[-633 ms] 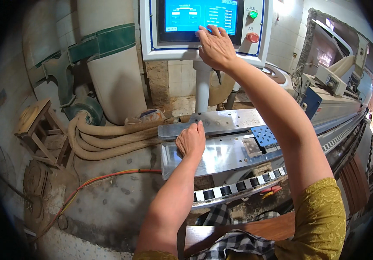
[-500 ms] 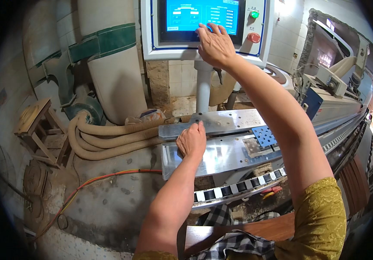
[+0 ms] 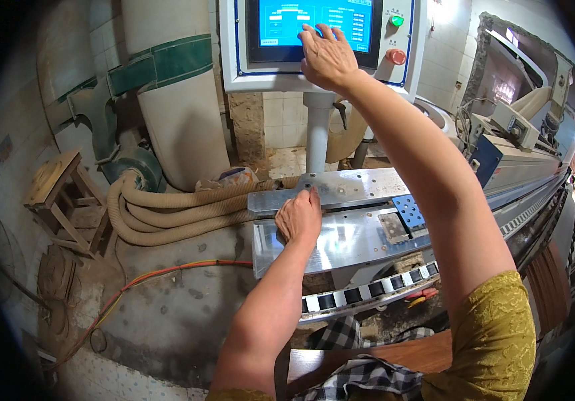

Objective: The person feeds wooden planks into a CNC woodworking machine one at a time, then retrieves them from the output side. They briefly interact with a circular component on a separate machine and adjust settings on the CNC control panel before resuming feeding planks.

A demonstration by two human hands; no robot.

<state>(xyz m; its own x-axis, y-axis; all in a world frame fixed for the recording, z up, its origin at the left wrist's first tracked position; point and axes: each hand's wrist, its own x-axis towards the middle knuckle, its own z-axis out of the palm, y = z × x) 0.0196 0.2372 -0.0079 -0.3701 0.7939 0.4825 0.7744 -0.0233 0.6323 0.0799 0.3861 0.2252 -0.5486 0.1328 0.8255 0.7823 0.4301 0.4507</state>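
Touchscreen panel (image 3: pixel 314 27) on post behind metal plate (image 3: pixel 347 230), right hand (image 3: pixel 327 57) on screen, left hand (image 3: pixel 299 217) on plate, hoses (image 3: pixel 167 214) on floor left, stool (image 3: pixel 60 194) further left.

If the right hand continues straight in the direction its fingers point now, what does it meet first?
The right hand points up at the blue touchscreen of the control panel. Its fingertips already lie over the screen, probably touching, so the screen comes first; exact contact is unclear.

right hand (image 3: pixel 327 57) fingers on touchscreen (image 3: pixel 287 23) | left hand (image 3: pixel 299 217) flat on metal plate (image 3: pixel 354 237)
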